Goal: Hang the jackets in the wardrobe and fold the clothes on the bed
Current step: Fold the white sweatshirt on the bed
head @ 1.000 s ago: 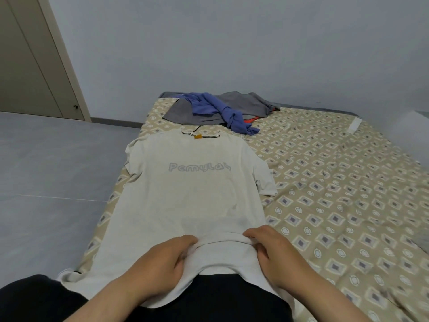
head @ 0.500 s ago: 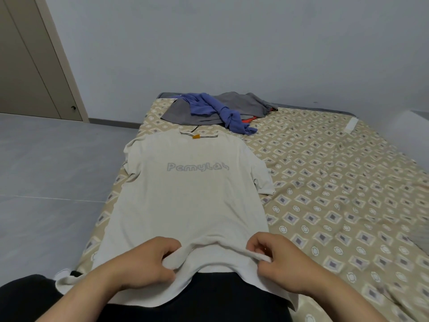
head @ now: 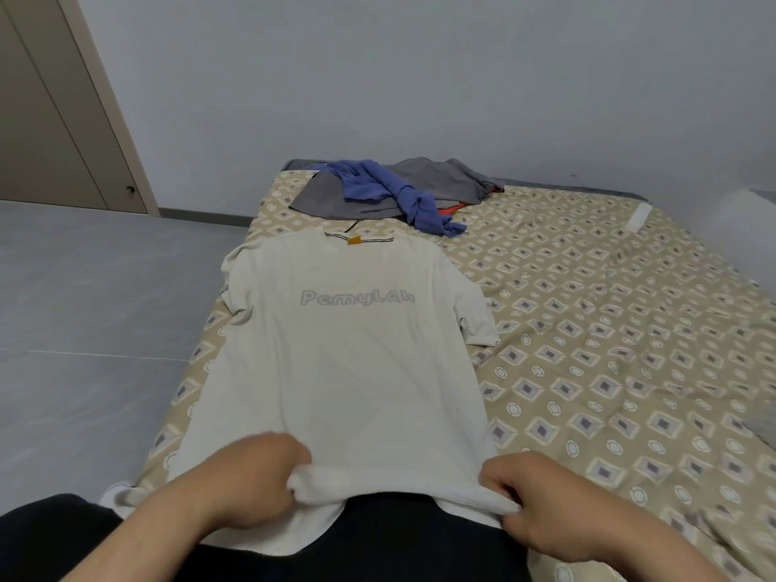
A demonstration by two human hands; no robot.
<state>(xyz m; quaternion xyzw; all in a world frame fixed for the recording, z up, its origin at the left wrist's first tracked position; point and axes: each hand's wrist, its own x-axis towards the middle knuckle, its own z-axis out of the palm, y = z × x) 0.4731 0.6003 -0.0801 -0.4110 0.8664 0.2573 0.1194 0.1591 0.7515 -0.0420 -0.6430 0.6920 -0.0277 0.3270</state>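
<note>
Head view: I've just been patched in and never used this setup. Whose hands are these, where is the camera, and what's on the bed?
No robot here. The one picture comes from a wide-angle camera worn on a person's head, looking forward and down, so the bare hands at the bottom are the wearer's own. The left hand and the right hand each grip the near hem of a cream T-shirt, bunching it. The shirt lies spread on the patterned bed, collar away from the camera. Beyond the collar, a blue garment lies over a grey garment, with a bit of orange cloth showing beneath. A beige door stands far left.
</note>
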